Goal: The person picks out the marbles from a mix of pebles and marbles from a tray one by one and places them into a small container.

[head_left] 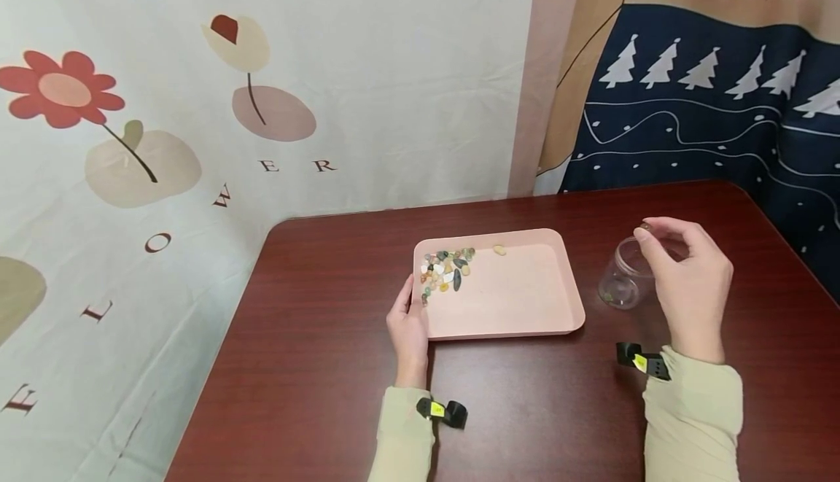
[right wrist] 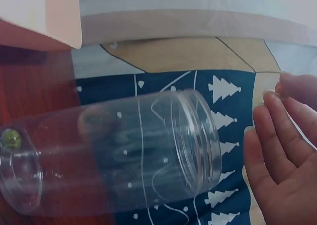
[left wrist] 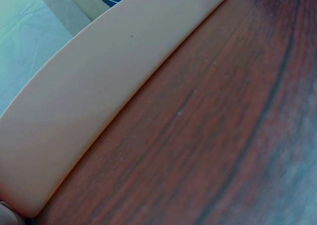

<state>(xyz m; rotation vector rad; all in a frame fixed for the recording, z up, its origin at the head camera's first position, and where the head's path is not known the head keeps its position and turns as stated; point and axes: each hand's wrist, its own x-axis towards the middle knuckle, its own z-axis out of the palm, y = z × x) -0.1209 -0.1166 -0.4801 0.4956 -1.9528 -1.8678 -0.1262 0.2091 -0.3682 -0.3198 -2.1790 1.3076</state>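
A pink tray [head_left: 512, 296] lies on the table, with several small multicoloured pebbles [head_left: 448, 269] gathered at its left end. One yellowish pebble [head_left: 499, 250] sits apart by the far rim. My left hand [head_left: 408, 332] grips the tray's left edge. To the tray's right stands a clear jar [head_left: 615, 281], lidless, with a green pebble [right wrist: 11, 139] at its bottom. Above the jar's mouth, my right hand [head_left: 694, 285] pinches a small brownish pebble [head_left: 645, 227] between thumb and finger. Fingers largely cover that pebble in the right wrist view.
The dark red-brown table [head_left: 315, 365] meets a pale flower-printed curtain [head_left: 394, 103] at the back. A navy cloth with white trees [head_left: 695, 117] hangs behind the right side. Each wrist wears a black strap [head_left: 646, 362].
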